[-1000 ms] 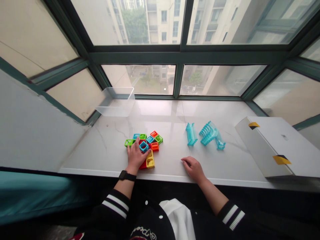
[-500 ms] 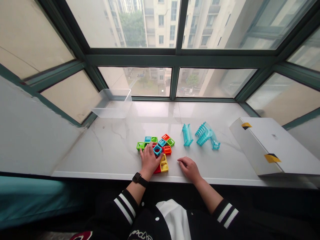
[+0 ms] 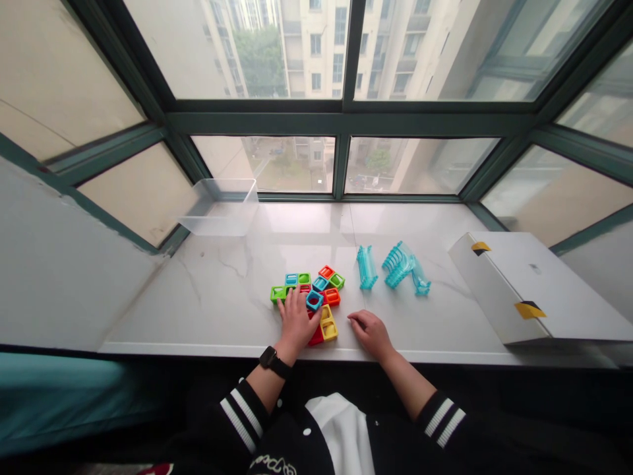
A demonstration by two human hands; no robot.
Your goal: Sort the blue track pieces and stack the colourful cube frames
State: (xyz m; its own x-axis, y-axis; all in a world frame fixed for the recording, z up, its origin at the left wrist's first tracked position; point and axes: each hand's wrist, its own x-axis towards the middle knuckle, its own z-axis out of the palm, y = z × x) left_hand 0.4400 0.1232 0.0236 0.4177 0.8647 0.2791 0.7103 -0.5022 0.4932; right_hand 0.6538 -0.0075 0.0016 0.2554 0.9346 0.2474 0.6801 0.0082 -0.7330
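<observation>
Several small colourful building blocks with open frames lie in a cluster on the white sill point(image 3: 217, 316). Over the cluster rests my left hand point(image 3: 297, 320), its fingers spread across the blocks and its palm hiding some of them. The thumb is beside a blue block point(image 3: 314, 301) and close to a yellow block point(image 3: 328, 323). A red block point(image 3: 316, 337) shows partly below the thumb. Green blocks point(image 3: 277, 294) sit by the fingertips, and an orange block point(image 3: 331, 297) lies to the right. My right hand point(image 3: 370, 335) rests on the sill right of the blocks, fingers curled, with nothing seen in them.
Translucent turquoise track-like pieces point(image 3: 366, 268) and curved ones point(image 3: 398, 264) lie to the right. A clear plastic tub point(image 3: 222, 218) stands at the back left. A white box point(image 3: 554, 284) with yellow-black tape occupies the right end. Dark green window frames point(image 3: 297, 123) border the back.
The yellow, red and blue blocks beside my left thumb have shifted slightly right, along with that hand. My right hand stays curled on the sill. The view has shifted a little.
</observation>
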